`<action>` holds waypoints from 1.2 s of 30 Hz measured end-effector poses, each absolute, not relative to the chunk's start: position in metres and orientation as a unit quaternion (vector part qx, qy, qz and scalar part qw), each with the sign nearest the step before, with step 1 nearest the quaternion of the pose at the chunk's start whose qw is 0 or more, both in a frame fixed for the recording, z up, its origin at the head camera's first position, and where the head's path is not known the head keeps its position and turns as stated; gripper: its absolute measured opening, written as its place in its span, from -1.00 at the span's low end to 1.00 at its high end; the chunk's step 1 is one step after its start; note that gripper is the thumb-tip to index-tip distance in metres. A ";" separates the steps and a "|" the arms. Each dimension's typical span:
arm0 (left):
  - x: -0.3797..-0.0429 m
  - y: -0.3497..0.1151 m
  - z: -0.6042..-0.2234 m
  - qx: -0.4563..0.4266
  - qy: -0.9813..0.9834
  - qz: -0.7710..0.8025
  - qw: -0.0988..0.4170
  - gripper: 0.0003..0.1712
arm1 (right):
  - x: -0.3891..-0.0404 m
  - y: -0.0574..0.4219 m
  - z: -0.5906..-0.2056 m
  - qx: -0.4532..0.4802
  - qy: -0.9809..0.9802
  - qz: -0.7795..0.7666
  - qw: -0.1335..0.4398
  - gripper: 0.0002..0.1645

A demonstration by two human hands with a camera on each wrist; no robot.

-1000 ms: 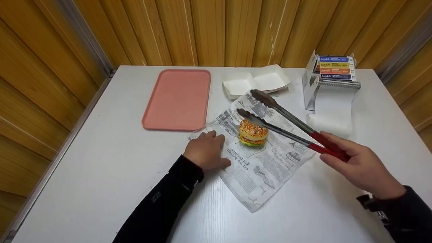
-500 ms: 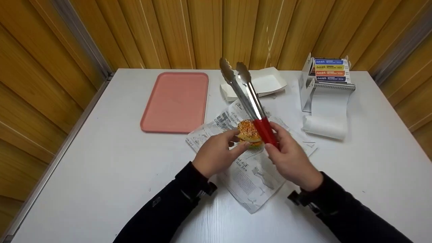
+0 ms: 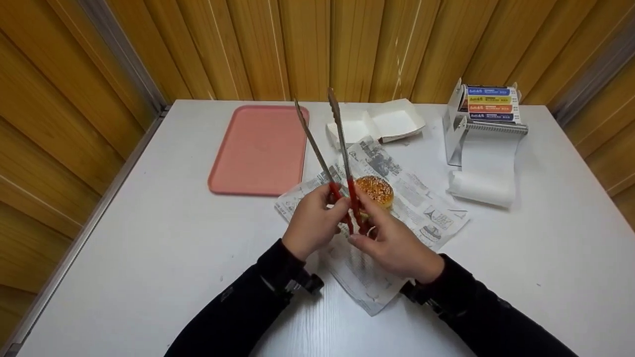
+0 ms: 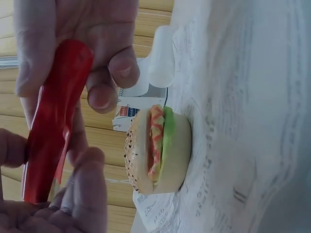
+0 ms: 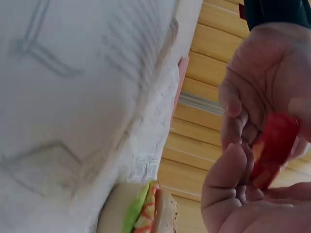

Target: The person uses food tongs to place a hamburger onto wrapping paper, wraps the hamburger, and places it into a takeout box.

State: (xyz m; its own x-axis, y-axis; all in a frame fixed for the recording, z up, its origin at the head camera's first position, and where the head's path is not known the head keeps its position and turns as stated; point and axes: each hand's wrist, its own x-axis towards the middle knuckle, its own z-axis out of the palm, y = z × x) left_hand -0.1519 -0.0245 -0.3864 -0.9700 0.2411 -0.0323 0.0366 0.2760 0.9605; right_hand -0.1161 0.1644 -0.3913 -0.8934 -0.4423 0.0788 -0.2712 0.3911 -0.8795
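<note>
Both hands hold a pair of tongs (image 3: pixel 343 148) with red grips and metal arms, raised above the paper with the arms spread apart. My left hand (image 3: pixel 313 218) pinches the left grip between thumb and fingers. On the other grip, nearer its end, is my right hand (image 3: pixel 397 243). Just behind the hands a sesame-bun burger (image 3: pixel 375 191) sits upright on a newspaper-print sheet (image 3: pixel 412 193). Its green leaf and sauced filling show in the left wrist view, where the burger (image 4: pixel 160 150) stands apart from the tongs' red grips (image 4: pixel 58 97).
A pink tray (image 3: pixel 260 148) lies left of the sheet. Behind the sheet is an open white paper box (image 3: pixel 397 121). At the back right stands a metal holder (image 3: pixel 454 129) with several coloured boxes (image 3: pixel 491 99) and a hanging white paper roll (image 3: pixel 481 188).
My right hand has brought the tongs left, turning them upright over the paper. My left hand has risen from the sheet and taken hold of a grip. The burger stays on the sheet.
</note>
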 end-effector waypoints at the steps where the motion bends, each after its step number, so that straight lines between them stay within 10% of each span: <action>1: -0.152 -0.025 -0.386 0.082 0.786 0.606 0.090 -0.64 | -0.117 0.166 -0.391 -0.218 0.828 -0.509 0.086 0.11; 24: -0.211 -0.121 -0.391 -0.076 0.829 0.554 -0.007 -0.49 | -0.133 0.224 -0.374 -0.167 0.835 -0.517 0.082 -0.56; 30: -0.222 -0.134 -0.398 -0.109 0.828 0.549 0.042 -0.08 | -0.138 0.234 -0.373 -0.150 0.833 -0.526 0.079 -0.58; 36: -0.228 -0.139 -0.402 -0.122 0.864 0.488 0.042 -0.37 | -0.140 0.238 -0.372 -0.137 0.846 -0.509 0.078 -0.59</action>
